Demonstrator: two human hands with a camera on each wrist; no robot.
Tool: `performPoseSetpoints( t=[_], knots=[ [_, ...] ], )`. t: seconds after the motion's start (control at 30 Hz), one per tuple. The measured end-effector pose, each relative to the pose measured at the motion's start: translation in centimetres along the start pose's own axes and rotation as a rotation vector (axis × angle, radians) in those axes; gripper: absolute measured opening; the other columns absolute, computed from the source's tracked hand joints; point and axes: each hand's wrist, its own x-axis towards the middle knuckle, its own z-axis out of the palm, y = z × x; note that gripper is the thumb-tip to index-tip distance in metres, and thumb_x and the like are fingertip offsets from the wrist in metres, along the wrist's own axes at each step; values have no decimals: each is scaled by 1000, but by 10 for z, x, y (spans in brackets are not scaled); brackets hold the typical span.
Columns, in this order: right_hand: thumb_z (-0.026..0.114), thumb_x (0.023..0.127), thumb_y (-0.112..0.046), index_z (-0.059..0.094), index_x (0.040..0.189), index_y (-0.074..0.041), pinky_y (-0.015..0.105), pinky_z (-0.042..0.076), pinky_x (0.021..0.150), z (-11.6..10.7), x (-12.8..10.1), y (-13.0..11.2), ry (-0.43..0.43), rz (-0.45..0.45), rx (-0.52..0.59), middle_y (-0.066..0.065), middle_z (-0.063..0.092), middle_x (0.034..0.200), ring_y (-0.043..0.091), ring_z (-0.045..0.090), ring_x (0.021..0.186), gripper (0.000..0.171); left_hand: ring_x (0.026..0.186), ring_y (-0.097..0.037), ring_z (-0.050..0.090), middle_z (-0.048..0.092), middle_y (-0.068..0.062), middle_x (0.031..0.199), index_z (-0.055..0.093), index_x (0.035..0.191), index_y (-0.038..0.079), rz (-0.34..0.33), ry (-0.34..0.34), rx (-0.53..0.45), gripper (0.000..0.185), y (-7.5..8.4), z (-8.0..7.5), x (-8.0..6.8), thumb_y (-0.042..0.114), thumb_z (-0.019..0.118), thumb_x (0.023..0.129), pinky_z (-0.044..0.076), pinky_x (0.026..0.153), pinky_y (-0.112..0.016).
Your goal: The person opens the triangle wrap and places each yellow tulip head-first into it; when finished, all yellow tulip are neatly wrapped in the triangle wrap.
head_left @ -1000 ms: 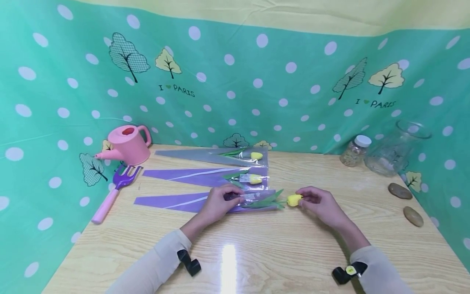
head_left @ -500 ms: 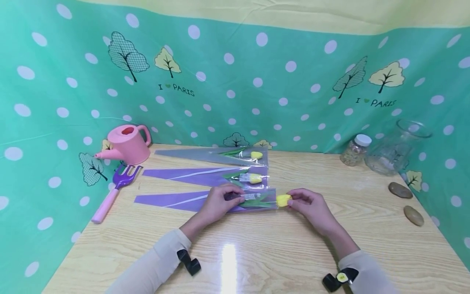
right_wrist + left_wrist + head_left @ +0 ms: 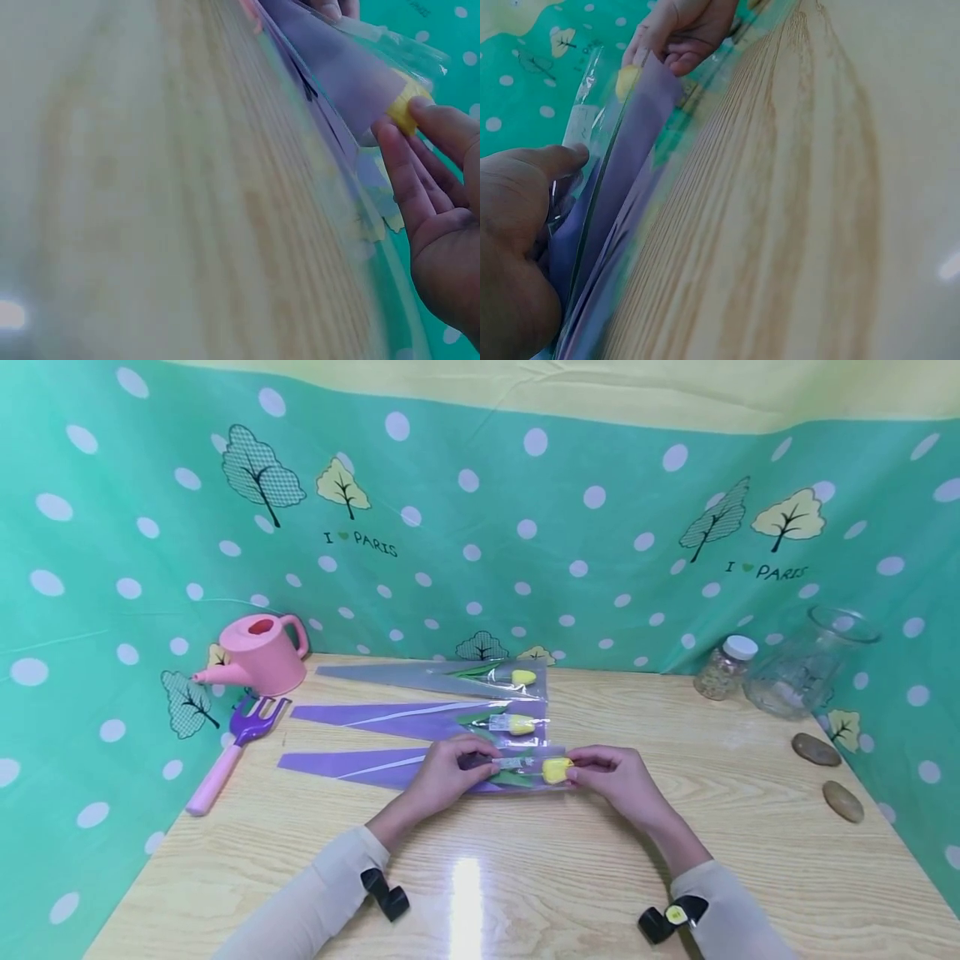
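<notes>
A yellow tulip (image 3: 556, 770) lies mostly inside the nearest purple flower sleeve (image 3: 337, 767), its bloom at the sleeve's right-hand mouth. My right hand (image 3: 617, 781) pinches the bloom between thumb and fingers; the right wrist view also shows the yellow bloom (image 3: 409, 101) there. My left hand (image 3: 450, 770) grips the clear upper layer of the same sleeve, and in the left wrist view its thumb presses the clear film (image 3: 581, 124). Beyond it lie a second purple sleeve with a yellow tulip (image 3: 522, 724) and a greyish sleeve with another tulip (image 3: 524, 677).
At the back left stand a pink watering can (image 3: 264, 656) and, before it, a purple hand fork (image 3: 238, 752) with a pink handle. A lidded jar (image 3: 725, 668), a glass vase (image 3: 798, 672) and two brown stones (image 3: 816, 749) are on the right. A polka-dot cloth (image 3: 480, 527) hangs behind.
My right hand has moved left, sliding the tulip into the sleeve; its leaves and then its bloom have passed the sleeve's mouth. My left hand has stayed in place.
</notes>
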Motion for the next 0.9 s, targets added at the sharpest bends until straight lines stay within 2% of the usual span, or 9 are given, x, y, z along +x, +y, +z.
performPoseSetpoints(
  t=[0.17,0.47,0.7,0.9],
  knots=[
    [83,87,-20,74,120,-4,22,60,84,2,7,0,21,-4,-80,14,76,116,10,74,94,38,107,-13,70,76,5,109,80,106,20,-14,2,14,17,1,-1,0,18,82,89,57,98,-31],
    [83,87,-16,74,116,0,23,60,85,10,15,1,-20,-62,-66,19,77,114,10,74,93,35,108,-13,70,77,5,108,80,104,19,-11,17,13,15,2,-1,1,17,82,89,55,100,-31],
    [82,87,-11,73,116,2,22,61,85,18,17,2,-33,-41,-73,17,77,113,9,76,93,33,111,-14,70,77,6,109,80,103,22,-8,4,16,15,3,-2,3,19,82,89,53,104,-34],
    [85,84,-12,76,112,-3,23,62,82,25,17,3,-27,2,-88,14,78,108,11,76,90,31,114,-15,69,77,6,111,80,104,23,-16,-11,24,16,1,-3,2,19,82,89,51,107,-38]
  ],
)
